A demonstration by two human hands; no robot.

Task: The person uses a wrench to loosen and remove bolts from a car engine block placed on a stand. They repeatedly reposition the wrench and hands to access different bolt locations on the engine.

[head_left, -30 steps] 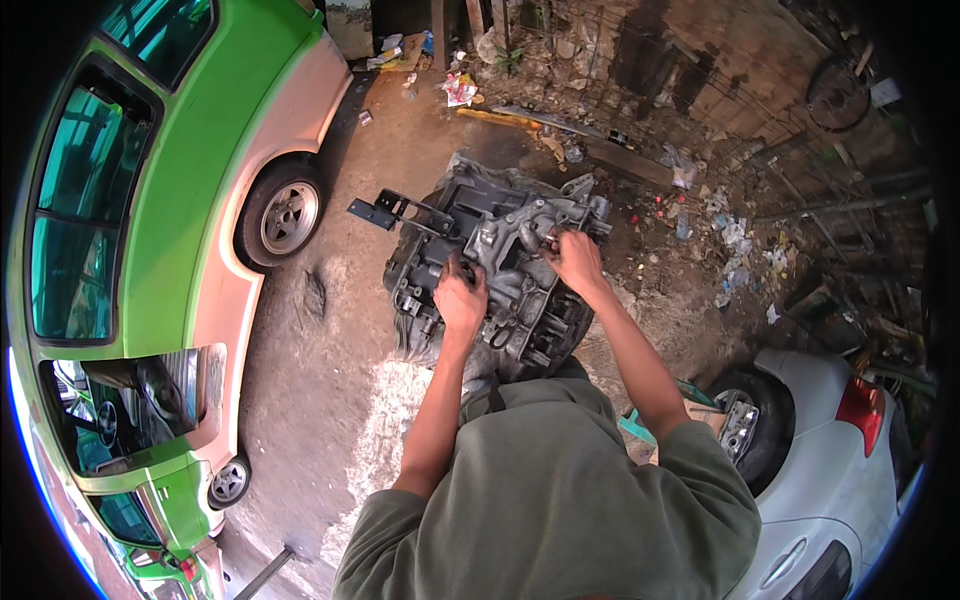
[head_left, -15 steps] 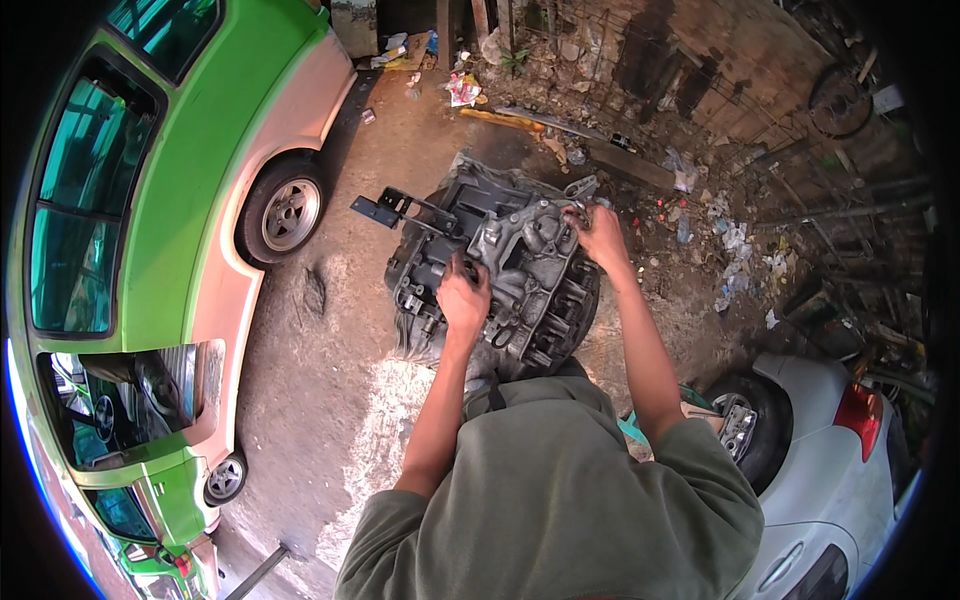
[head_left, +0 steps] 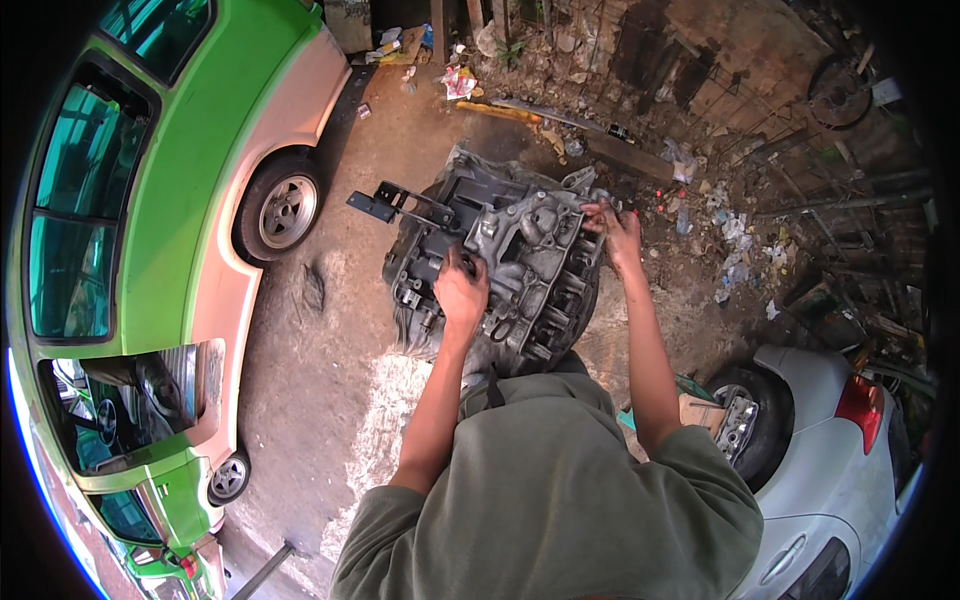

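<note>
A greasy grey metal engine assembly [head_left: 530,250] sits on a grimy wrapped support in front of me, with a black bracket [head_left: 375,205] sticking out at its upper left. My left hand [head_left: 460,290] is on its left middle part, fingers curled round something small and dark that I cannot make out. My right hand [head_left: 617,232] is at the upper right edge, its fingertips on the casting; what they hold, if anything, is too small to make out.
A green and pink van [head_left: 170,150] stands on the left, a silver car [head_left: 820,510] at the lower right beside a metal part [head_left: 738,420]. Litter [head_left: 735,230] and a yellow strip [head_left: 500,110] lie along the rubble wall [head_left: 740,70]. A metal bar [head_left: 265,565] is at lower left.
My right hand has moved right and upward from the middle right of the engine to its upper right edge. My left hand stays in about the same place.
</note>
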